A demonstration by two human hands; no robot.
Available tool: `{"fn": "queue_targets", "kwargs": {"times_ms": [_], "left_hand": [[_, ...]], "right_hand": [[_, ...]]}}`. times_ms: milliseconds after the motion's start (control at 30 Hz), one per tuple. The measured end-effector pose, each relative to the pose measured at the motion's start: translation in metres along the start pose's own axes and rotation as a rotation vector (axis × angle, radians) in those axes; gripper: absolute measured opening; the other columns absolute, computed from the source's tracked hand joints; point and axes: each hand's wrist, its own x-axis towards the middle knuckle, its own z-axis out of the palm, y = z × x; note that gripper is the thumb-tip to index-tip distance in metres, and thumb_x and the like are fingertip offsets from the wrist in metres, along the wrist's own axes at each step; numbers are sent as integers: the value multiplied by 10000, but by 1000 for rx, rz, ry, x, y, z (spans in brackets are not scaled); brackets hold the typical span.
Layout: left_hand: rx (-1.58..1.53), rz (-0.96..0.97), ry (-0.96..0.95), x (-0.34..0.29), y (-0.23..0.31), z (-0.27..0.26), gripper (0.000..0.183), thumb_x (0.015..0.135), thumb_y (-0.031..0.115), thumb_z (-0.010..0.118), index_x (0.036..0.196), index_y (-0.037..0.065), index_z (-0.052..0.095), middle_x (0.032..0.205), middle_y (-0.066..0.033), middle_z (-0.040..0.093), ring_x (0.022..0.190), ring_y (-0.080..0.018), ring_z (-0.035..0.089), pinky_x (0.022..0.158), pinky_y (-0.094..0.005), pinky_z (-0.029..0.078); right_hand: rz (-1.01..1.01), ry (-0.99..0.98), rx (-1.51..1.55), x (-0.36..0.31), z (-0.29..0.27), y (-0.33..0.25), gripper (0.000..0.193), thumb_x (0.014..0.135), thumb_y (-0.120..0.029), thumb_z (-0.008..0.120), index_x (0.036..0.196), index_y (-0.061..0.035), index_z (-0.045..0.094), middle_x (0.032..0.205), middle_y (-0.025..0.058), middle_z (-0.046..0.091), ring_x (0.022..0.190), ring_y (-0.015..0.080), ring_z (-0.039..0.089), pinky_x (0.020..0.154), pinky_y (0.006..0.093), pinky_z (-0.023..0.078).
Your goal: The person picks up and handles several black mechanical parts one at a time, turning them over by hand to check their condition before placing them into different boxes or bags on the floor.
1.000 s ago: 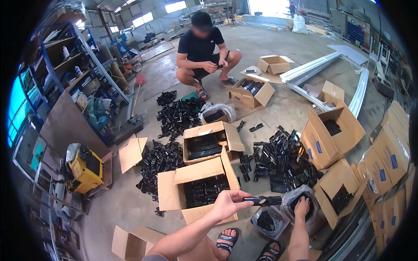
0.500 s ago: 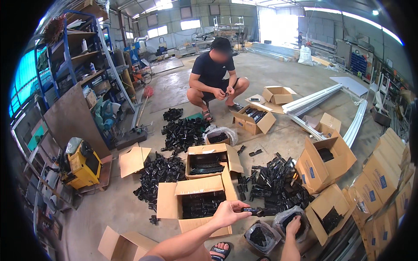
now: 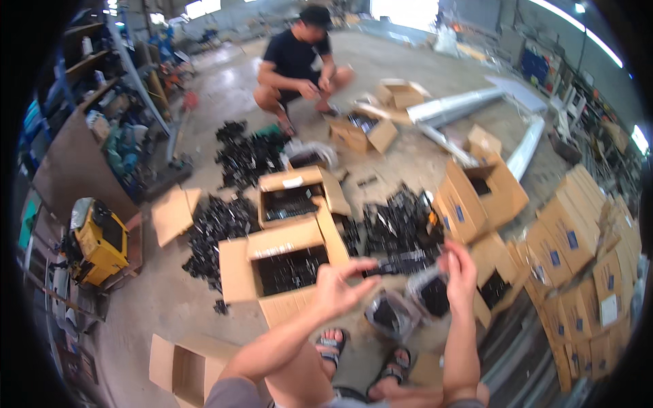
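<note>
My left hand pinches one end of a long black part, its exact kind blurred. At the part's right end is my right hand, fingers drawn together; whatever they hold is too small and smeared to name. Beneath the hands stand two containers lined with clear plastic, a near one and a farther one, both with small black pieces inside. Left of my left hand, an open cardboard box is filled with similar black parts. A loose heap of black parts lies just beyond the hands.
Across the heaps a person squats, hands together, beside an open box. More black parts are piled at left. Cardboard boxes and flattened cartons line the right. A yellow machine stands at far left.
My right hand has come up out of the plastic-lined container to the right end of the black part. My left hand still holds the part. The whole view has shifted.
</note>
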Motion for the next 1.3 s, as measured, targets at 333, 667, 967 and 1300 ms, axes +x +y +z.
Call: {"fn": "queue_targets", "kwargs": {"times_ms": [333, 667, 967, 1300], "left_hand": [[-34, 143, 23, -9, 11, 2, 337, 752, 91, 838, 1068, 31, 736, 1057, -134, 747, 886, -208, 747, 775, -296, 599], [-236, 17, 34, -17, 8, -3, 355, 772, 86, 829, 1104, 11, 728, 1058, -113, 752, 869, -157, 737, 787, -274, 589], [-295, -42, 45, -18, 1, -5, 356, 781, 107, 838, 1112, 28, 733, 990, -92, 762, 834, -101, 712, 764, -244, 575], [-258, -58, 49, -17, 0, -5, 344, 777, 112, 846, 1091, 24, 740, 986, -93, 762, 827, -106, 715, 748, -249, 580]], "right_hand": [[-777, -379, -594, -24, 55, -90, 146, 794, -48, 754, 934, -44, 714, 898, 60, 700, 842, 251, 641, 754, 358, 499], [-849, -324, -704, -25, 67, -78, 122, 784, -91, 765, 897, -80, 724, 872, 9, 711, 835, 199, 633, 764, 337, 439], [-854, -378, -767, -27, 76, -87, 111, 800, -79, 747, 910, -80, 732, 862, 14, 697, 871, 207, 630, 799, 350, 427], [-835, -373, -742, -25, 77, -84, 66, 816, -81, 735, 873, -70, 703, 835, 35, 675, 863, 229, 623, 804, 363, 430]]}}
